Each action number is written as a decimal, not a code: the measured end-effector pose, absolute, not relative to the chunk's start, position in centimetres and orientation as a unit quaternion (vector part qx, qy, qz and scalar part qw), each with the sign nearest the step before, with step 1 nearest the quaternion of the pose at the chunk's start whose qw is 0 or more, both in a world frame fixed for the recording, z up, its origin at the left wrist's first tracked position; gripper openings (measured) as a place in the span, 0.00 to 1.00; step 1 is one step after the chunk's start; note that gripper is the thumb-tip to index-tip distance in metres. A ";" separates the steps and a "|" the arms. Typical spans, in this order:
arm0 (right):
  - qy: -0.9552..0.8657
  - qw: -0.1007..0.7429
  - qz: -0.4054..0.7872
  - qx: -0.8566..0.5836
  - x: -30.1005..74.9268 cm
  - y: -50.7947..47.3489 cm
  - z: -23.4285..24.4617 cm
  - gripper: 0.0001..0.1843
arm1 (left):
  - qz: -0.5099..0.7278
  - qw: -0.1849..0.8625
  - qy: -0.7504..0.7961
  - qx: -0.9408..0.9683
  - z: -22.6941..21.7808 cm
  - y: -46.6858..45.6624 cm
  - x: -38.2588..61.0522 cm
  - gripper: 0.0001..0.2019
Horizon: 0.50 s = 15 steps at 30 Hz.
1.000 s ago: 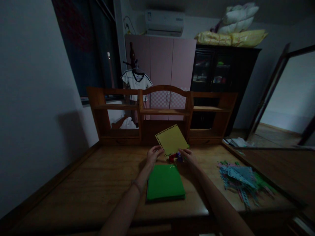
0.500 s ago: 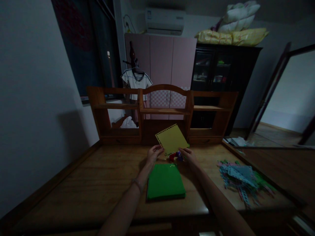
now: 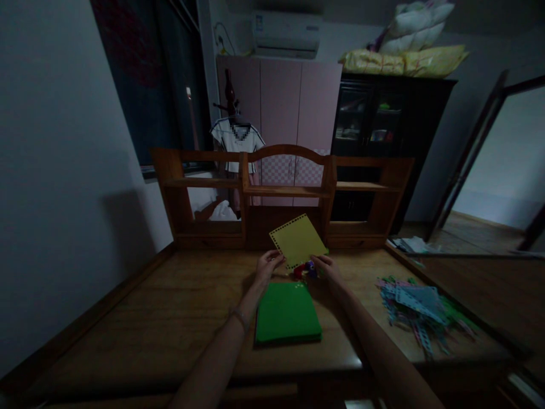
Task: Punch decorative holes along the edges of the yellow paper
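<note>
Between my two hands a yellow sheet [image 3: 298, 241] is held up at a tilt, with a row of holes along its left and lower edges. My left hand [image 3: 268, 267] pinches its lower left edge. At the lower right edge, my right hand [image 3: 326, 267] grips the sheet between thumb and fingers. Below it lies a stack of green sheets [image 3: 288, 313], with a few tiny pale bits on its far edge. Small red and purple items [image 3: 304, 270], too small to name, rest on the table behind the stack, partly hidden by the yellow sheet.
A tangled pile of blue, green and pink perforated strips [image 3: 419, 309] lies on the right of the wooden table [image 3: 183, 307]. Along the table's back stands a wooden shelf unit [image 3: 285, 193]. A white wall [image 3: 76, 227] borders the left side.
Almost nothing differs. Both hands keep hold of the yellow sheet in nearly the same place, and the whole view has shifted very slightly.
</note>
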State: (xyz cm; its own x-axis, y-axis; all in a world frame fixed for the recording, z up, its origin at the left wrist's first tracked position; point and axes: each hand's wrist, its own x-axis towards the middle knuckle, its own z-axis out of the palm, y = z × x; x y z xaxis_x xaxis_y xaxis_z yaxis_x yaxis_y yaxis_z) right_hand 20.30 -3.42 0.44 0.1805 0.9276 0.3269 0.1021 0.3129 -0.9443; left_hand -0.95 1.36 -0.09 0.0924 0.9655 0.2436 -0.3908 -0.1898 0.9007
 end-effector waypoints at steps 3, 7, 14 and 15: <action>-0.533 0.605 0.333 -0.489 20.3 -3.4 0.4 0.18 | 0.606 0.568 0.291 0.475 0.0 1.2 -1.0 0.20; -0.531 0.602 0.343 -0.488 20.1 -3.6 0.6 0.20 | 0.600 0.571 0.281 0.484 -0.1 1.2 -1.0 0.19; -0.526 0.613 0.347 -0.476 20.1 -3.7 0.8 0.19 | 0.593 0.555 0.277 0.514 -0.3 1.4 -0.9 0.18; -0.525 0.614 0.345 -0.478 20.1 -3.6 0.8 0.18 | 0.593 0.553 0.278 0.516 -0.2 1.3 -0.9 0.18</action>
